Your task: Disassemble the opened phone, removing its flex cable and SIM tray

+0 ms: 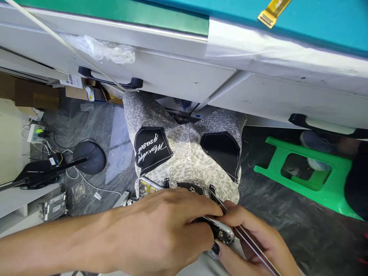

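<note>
An opened phone frame [224, 233] with bare inner parts lies low in the view, above the lap. My left hand [169, 226] reaches across it from the left with curled fingers pressed on its edge. At its right end, my right hand [255, 237] holds the frame between finger and thumb. Thin metal tweezers [254, 245] run through my right hand, and their tips are hidden near my fingers. Another opened phone part [148, 187] with yellow pieces shows beyond my left hand.
A blue mat [322, 23] with a gold flex cable [273, 14] covers the desktop above white drawers [172, 76]. A green stool [304, 180] stands at right, near another person's shoe. A round black base [89, 157] and cables are on the left floor.
</note>
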Demonstrator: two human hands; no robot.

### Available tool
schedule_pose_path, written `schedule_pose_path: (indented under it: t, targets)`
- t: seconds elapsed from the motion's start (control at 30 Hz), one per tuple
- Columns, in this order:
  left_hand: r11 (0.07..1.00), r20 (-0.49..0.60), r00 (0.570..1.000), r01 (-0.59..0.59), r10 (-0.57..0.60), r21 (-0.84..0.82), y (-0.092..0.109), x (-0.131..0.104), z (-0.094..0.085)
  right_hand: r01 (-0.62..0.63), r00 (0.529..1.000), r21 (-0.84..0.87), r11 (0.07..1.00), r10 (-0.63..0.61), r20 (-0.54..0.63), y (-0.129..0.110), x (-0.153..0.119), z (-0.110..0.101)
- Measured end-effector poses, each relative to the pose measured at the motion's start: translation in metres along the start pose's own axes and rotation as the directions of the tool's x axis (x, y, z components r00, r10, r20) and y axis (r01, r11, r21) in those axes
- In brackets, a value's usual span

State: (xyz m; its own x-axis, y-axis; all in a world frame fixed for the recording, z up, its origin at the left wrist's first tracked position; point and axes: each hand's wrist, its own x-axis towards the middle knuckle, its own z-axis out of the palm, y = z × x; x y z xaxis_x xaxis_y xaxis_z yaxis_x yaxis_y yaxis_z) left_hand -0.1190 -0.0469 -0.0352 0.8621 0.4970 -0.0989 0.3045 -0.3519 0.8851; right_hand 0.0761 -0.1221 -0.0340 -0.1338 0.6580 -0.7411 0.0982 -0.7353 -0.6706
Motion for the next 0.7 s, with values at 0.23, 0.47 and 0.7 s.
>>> schedule_pose_path:
  t: [0.23,0.47,0.7]
  targets:
    - [0.996,-0.014,0.999,0.051,-0.052,-0.069,0.001,-0.002,0.0,-0.002,1.0,0.207,0.978,-0.002,0.017,0.011,-0.002,0.006]
    - [0.986,0.014,0.994,0.111,-0.11,-0.124,0.004,-0.001,-0.001,0.046,0.999,0.201,0.979,-0.048,0.005,0.013,-0.001,0.009]
    - [0.987,0.055,0.99,0.136,-0.132,-0.09,0.008,-0.007,-0.004,0.009,0.998,0.202,0.979,-0.022,0.058,0.008,0.002,0.0]
